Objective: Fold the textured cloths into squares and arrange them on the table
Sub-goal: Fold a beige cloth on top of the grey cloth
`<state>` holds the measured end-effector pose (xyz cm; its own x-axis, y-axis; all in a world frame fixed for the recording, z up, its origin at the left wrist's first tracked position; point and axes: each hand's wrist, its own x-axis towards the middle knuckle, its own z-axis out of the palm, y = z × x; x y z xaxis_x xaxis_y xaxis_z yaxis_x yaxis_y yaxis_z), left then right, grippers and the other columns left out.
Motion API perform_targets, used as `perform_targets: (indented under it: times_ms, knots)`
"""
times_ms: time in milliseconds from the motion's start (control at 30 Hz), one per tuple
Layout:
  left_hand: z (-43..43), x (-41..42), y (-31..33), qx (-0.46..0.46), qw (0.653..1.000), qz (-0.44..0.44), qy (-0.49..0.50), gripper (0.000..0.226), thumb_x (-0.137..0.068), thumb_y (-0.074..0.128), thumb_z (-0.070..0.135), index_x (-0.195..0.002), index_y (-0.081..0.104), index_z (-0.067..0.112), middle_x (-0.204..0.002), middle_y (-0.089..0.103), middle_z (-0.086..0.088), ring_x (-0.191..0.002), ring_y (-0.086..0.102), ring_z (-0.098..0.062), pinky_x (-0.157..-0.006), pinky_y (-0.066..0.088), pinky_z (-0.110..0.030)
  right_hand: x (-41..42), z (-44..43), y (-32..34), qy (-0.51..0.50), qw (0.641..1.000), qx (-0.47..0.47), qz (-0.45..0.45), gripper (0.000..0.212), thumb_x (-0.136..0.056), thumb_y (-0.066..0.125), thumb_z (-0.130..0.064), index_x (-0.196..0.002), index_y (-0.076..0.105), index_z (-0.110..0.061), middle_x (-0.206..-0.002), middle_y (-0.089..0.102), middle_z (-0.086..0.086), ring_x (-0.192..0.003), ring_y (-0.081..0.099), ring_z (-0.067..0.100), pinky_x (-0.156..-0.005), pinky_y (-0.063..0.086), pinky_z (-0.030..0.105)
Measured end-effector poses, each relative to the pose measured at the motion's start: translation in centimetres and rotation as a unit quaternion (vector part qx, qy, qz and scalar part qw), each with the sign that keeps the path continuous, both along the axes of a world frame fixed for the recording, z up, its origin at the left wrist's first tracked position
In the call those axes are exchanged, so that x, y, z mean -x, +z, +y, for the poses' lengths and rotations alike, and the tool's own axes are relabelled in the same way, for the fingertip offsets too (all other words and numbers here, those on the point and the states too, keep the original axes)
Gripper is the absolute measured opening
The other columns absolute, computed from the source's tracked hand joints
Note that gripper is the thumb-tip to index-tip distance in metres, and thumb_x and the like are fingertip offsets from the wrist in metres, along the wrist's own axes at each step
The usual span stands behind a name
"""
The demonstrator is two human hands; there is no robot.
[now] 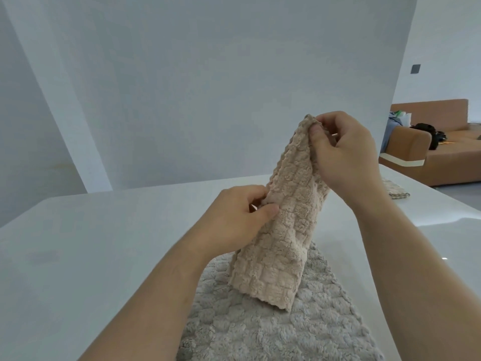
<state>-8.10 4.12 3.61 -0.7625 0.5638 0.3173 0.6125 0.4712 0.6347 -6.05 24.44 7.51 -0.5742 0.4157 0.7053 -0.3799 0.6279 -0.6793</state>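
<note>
Beige textured cloth [281, 230], held aloft over the white worktop [91, 243], your right hand [346, 157], grip pinched on its top corner, your left hand [242, 217], grip pinching its left edge, grey cloth [260, 327] flat beneath, folded cloth [398, 190] far right.

No readable text.
No print, label or number is made out on the beige cloth [286, 230] pinched by the left hand [242, 217] and right hand [343, 155], nor on the grey cloth [273, 329] under them. Items on the sofa [447, 157], right of the right hand, are too small to be read.
</note>
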Motion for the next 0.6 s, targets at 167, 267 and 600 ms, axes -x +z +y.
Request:
perform_targets:
  times_ms: [167,267,600]
  knots:
    - [-0.3,1.1,-1.4,0.071,0.991,-0.105,-0.041,0.042,-0.083,0.077,0.055,-0.078,0.064,0.014,-0.067,0.06,0.007,-0.063,0.058,-0.014,-0.068,0.052,-0.032,0.4,1.0,-0.2,-0.025,0.999,0.02,-0.006,0.007,-0.102,0.058,-0.028,-0.101,0.063,-0.032,-0.087,0.063,-0.02,-0.07,0.056,-0.013,-0.059,0.037,0.0]
    - [-0.6,1.4,-1.6,0.1,0.987,-0.119,-0.049,0.022,-0.08,0.085,0.035,-0.065,0.068,0.033,-0.067,0.065,0.017,-0.068,0.062,-0.011,-0.076,0.056,-0.033,0.5,1.6,-0.4,-0.037,0.999,0.022,-0.013,0.007,-0.102,0.057,-0.028,-0.102,0.062,-0.032,-0.089,0.062,-0.021,-0.072,0.055,-0.016,-0.059,0.037,0.0]
    - [-4.2,2.9,0.7,0.05,0.996,-0.073,0.032,0.025,-0.081,0.082,0.008,-0.081,0.081,0.033,-0.074,0.074,0.01,-0.07,0.067,-0.013,-0.071,0.054,-0.035,1.2,3.2,-1.3,-0.07,0.995,0.066,-0.035,0.008,-0.105,0.052,-0.031,-0.108,0.058,-0.027,-0.089,0.057,-0.019,-0.074,0.056,-0.004,-0.057,0.037,0.011]
